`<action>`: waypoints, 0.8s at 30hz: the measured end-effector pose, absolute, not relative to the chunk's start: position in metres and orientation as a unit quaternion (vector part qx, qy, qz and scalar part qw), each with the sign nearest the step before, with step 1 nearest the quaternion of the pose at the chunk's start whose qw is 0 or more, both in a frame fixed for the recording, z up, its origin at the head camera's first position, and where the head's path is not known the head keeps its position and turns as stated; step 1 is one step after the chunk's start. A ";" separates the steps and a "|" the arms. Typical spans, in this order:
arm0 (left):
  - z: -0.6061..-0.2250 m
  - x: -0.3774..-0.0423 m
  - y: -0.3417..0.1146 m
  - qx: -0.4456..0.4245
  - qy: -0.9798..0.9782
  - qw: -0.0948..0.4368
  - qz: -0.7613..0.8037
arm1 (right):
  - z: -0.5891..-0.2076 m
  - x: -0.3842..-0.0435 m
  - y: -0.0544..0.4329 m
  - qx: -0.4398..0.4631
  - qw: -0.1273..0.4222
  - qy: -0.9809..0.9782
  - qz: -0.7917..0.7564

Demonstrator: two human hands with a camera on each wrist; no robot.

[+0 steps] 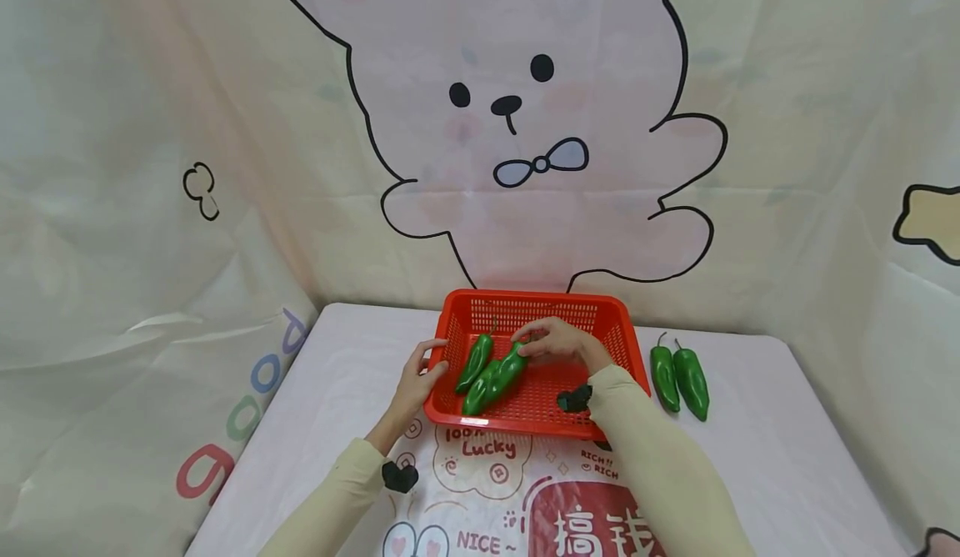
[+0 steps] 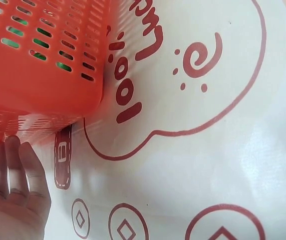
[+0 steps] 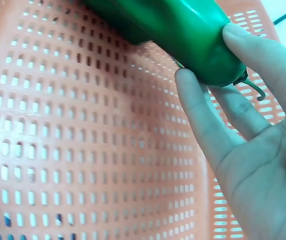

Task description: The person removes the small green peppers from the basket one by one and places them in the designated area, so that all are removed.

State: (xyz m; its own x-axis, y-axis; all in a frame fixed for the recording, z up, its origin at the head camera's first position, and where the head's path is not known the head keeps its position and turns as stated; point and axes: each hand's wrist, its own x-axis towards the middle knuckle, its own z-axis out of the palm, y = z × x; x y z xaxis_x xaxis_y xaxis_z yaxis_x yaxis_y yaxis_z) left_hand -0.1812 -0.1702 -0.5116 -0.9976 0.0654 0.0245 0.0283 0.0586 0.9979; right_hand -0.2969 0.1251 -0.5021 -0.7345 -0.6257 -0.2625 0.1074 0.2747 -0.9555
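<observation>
A red plastic basket point(image 1: 540, 386) with slotted walls holds several green peppers. My right hand point(image 1: 558, 343) reaches into it and pinches one green pepper point(image 3: 198, 35) near the stem end, thumb on one side and fingers on the other. That pepper lies tilted beside another green pepper point(image 1: 478, 392), with a further one point(image 1: 475, 362) to the left. My left hand point(image 1: 412, 386) is at the basket's left side. In the left wrist view, its fairly straight fingers point(image 2: 17, 150) touch the outer wall; the thumb is out of that view.
Right of the basket, two green peppers point(image 1: 664, 378) point(image 1: 691, 382) lie side by side on the white tabletop point(image 1: 757, 424). A printed mat point(image 1: 487, 524) with red lettering covers the table's front part. A cartoon-print curtain point(image 1: 600, 232) hangs directly behind.
</observation>
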 end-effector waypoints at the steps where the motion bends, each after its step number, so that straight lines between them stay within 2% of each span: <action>1: -0.512 -0.181 -0.170 0.032 0.728 0.013 0.685 | -0.502 -0.299 0.127 -0.177 0.313 0.732 -0.579; 10: -0.512 -0.182 -0.171 0.033 0.726 0.022 0.686 | -0.499 -0.309 0.138 -0.171 0.276 0.723 -0.610; 24: -0.508 -0.179 -0.170 0.035 0.729 0.020 0.684 | -0.485 -0.305 0.151 -0.175 0.231 0.708 -0.644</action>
State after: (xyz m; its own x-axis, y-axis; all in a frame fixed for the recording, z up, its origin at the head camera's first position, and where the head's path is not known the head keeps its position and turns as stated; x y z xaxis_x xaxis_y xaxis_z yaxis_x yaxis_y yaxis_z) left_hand -0.1787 -0.1705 -0.5079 -0.9967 0.0793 0.0183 0.0233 0.0624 0.9978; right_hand -0.3045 0.1510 -0.4854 -0.8321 -0.5451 -0.1024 0.0507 0.1092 -0.9927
